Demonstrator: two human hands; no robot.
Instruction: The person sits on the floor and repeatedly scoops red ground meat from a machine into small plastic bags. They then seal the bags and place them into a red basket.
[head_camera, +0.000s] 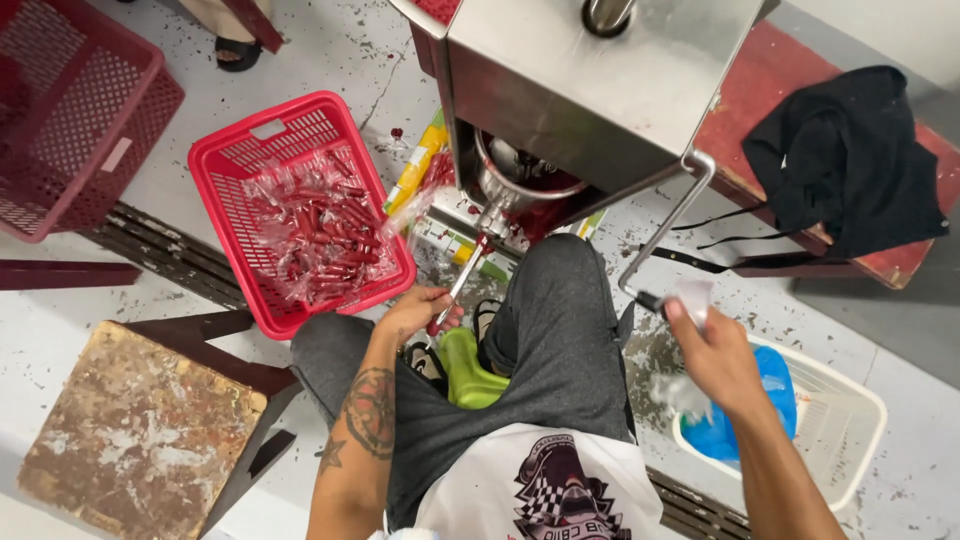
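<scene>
Left grip (418, 312) pinches nozzle (462, 280); right grip (712, 352) holds crank handle (652, 300).

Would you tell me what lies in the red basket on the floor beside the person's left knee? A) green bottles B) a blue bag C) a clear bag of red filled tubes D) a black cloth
C: the red basket holds a clear plastic bag of red filled tubes, just above the left hand.

Bright even light, slightly blurred hands
</scene>
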